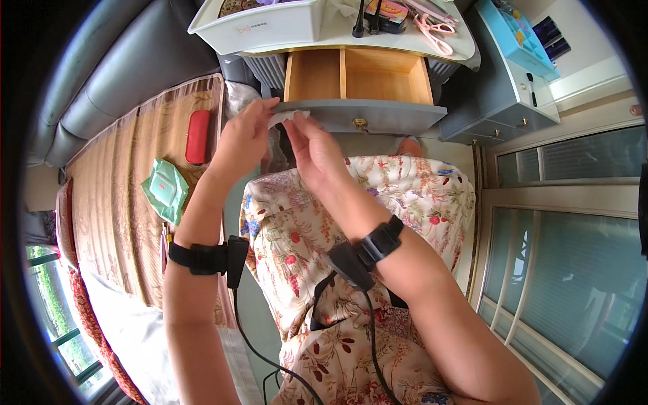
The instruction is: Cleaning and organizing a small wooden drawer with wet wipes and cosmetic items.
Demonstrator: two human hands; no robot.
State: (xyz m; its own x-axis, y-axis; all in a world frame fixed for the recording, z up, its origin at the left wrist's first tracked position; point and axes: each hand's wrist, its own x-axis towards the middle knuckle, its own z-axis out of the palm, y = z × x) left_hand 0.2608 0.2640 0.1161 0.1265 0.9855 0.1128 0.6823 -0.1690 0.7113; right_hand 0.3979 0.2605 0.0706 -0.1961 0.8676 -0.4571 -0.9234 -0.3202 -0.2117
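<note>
Both my hands are raised together just in front of the open drawer's grey front (398, 118). Between them is a crumpled white wipe (278, 119). My right hand (312, 145) pinches its right end, with the thumb and fingers drawn together. At its left end, the wipe meets the curled fingers of my left hand (246, 135). The left fingertips reach up close to the left end of the drawer front; whether they touch it I cannot tell. Two wooden compartments (385, 74) show inside the drawer, and a brass knob (360, 125) sits on its front.
A green wipes packet (166, 191) and a red case (197, 137) lie on the bed (111, 169) at left. On the tabletop above the drawer are a white bin (270, 30) and pink scissors (434, 32). A grey cabinet (496, 101) stands at right. Black cables hang from my wristbands.
</note>
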